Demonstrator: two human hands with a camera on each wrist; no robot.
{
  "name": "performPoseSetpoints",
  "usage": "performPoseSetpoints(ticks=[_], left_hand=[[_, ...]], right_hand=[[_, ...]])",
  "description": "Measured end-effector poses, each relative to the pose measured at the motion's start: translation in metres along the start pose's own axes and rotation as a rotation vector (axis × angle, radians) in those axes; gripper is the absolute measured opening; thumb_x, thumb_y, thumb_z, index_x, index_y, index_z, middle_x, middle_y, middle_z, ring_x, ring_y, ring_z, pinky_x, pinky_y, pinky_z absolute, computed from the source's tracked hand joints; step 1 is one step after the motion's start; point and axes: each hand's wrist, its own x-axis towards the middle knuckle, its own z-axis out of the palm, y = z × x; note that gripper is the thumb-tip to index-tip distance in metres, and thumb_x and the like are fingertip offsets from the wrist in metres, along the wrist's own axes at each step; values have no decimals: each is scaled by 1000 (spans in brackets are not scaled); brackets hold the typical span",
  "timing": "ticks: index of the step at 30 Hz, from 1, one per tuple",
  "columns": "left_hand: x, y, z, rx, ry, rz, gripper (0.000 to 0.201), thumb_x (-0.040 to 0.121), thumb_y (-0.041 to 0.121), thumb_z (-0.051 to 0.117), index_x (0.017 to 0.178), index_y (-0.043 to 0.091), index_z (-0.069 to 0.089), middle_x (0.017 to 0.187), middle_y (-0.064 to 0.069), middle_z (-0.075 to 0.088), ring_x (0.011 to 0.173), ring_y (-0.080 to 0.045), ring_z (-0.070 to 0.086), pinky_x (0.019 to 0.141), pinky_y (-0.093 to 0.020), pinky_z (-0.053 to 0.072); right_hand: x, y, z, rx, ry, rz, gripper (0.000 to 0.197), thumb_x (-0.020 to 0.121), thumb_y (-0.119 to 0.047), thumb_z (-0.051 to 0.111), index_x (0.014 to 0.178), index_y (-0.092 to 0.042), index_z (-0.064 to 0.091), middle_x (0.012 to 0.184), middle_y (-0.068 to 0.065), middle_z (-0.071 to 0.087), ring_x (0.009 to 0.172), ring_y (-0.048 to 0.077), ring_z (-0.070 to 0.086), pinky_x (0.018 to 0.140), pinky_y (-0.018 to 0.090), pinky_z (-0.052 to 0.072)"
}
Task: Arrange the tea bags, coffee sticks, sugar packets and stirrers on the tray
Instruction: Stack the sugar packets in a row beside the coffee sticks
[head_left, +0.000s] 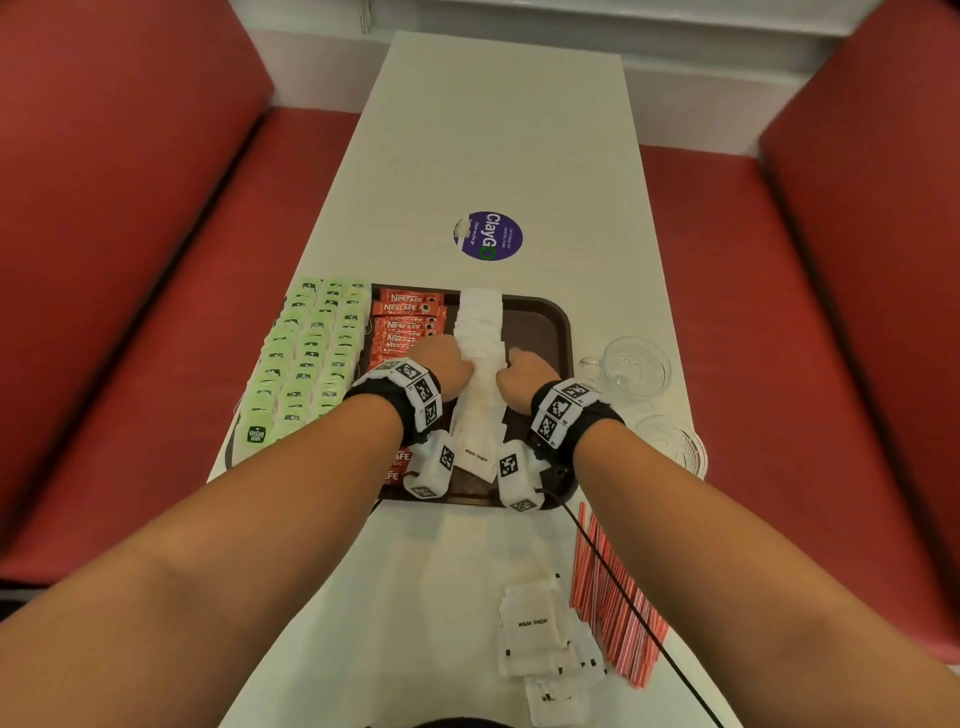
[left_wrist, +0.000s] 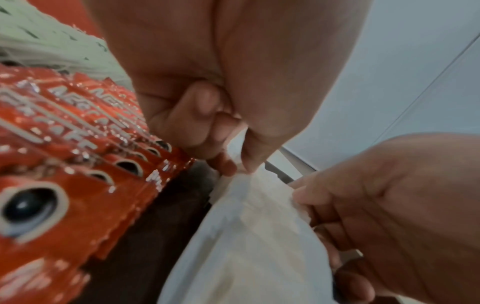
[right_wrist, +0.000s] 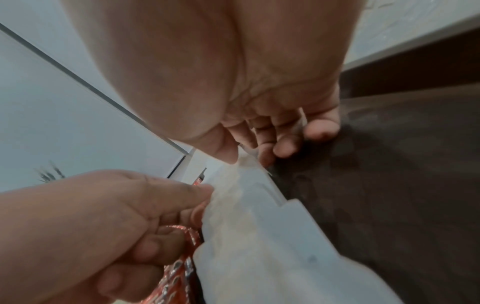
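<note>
A brown tray (head_left: 540, 327) holds green tea bags (head_left: 306, 353) on its left, red coffee sticks (head_left: 410, 317) beside them, and an overlapping row of white sugar packets (head_left: 480, 322) down the middle. My left hand (head_left: 466, 368) pinches the row's left edge between thumb and curled fingers (left_wrist: 228, 166). My right hand (head_left: 503, 375) pinches the right edge, opposite the left. In the right wrist view its thumb and fingertips (right_wrist: 283, 148) close on the sugar packets (right_wrist: 259, 236). Loose sugar packets (head_left: 535, 634) and red stirrers (head_left: 613, 587) lie on the table near me.
Two clear glass cups (head_left: 636, 364) (head_left: 670, 447) stand right of the tray. A purple round sticker (head_left: 487, 235) marks the white table beyond it. Red bench seats (head_left: 130, 312) flank the table. The tray's right part (right_wrist: 389, 185) shows bare brown surface.
</note>
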Motion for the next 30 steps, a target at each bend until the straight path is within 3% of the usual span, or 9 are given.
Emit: performPoseSetpoints(ticks=[3, 5, 11, 14, 16, 19, 22, 26, 30], left_hand=[[8, 0, 1, -4, 2, 33, 37, 101, 30, 48, 124, 3, 57, 122, -18, 62, 110, -34, 59, 86, -35, 46], [10, 1, 1, 5, 6, 32, 40, 102, 32, 47, 129, 4, 54, 127, -18, 60, 115, -34, 57, 92, -38, 45], [-17, -5, -8, 22, 47, 71, 34, 96, 33, 59, 123, 13, 60, 115, -6, 65, 100, -24, 60, 86, -35, 50], [-49, -6, -2, 74, -60, 137, 45, 85, 41, 75, 124, 24, 59, 106, 5, 64, 97, -16, 61, 91, -37, 53], [-68, -7, 4, 169, -135, 143, 47, 76, 45, 82, 113, 29, 57, 103, 8, 61, 94, -16, 59, 86, -35, 53], [-80, -10, 15, 289, -162, 115, 48, 72, 50, 82, 102, 28, 52, 99, 5, 61, 90, -19, 59, 78, -35, 53], [-83, -14, 25, 320, -119, 104, 45, 75, 51, 79, 100, 24, 54, 97, 1, 63, 88, -21, 60, 79, -39, 54], [-84, -13, 32, 277, -74, 89, 40, 79, 48, 78, 102, 23, 56, 102, 0, 62, 93, -23, 59, 82, -38, 52], [-81, -12, 31, 202, -33, 95, 37, 81, 42, 78, 104, 22, 58, 105, -1, 61, 93, -22, 59, 84, -37, 52]], right_hand=[[2, -6, -3, -8, -27, -26, 36, 98, -12, 42, 129, -2, 56, 126, 15, 61, 112, 32, 59, 94, 36, 48], [2, -8, -5, -2, -31, -34, 34, 98, -10, 41, 127, -2, 57, 124, 16, 61, 111, 32, 59, 91, 34, 48], [-8, 10, -6, -32, 11, 6, 31, 94, -18, 52, 122, -6, 52, 117, 11, 60, 99, 26, 56, 76, 28, 40], [-28, 23, -3, -81, 14, 7, 44, 87, -32, 69, 119, -11, 47, 104, 4, 59, 92, 22, 57, 69, 30, 41], [-39, 27, 1, -180, -38, 12, 45, 81, -39, 77, 105, -13, 49, 89, -1, 58, 82, 19, 57, 62, 29, 39], [-46, 28, 9, -294, -139, 40, 41, 76, -45, 81, 66, -13, 58, 58, -4, 57, 56, 14, 56, 52, 25, 40], [-47, 27, 18, -344, -202, 72, 35, 80, -45, 79, 64, -16, 66, 46, -8, 62, 49, 9, 60, 55, 23, 48], [-43, 23, 23, -279, -212, 92, 22, 88, -35, 73, 79, -15, 72, 67, -6, 73, 56, 12, 68, 56, 24, 53], [-39, 21, 25, -272, -131, 69, 24, 87, -36, 73, 88, -12, 72, 85, 2, 76, 76, 21, 74, 76, 34, 61]])
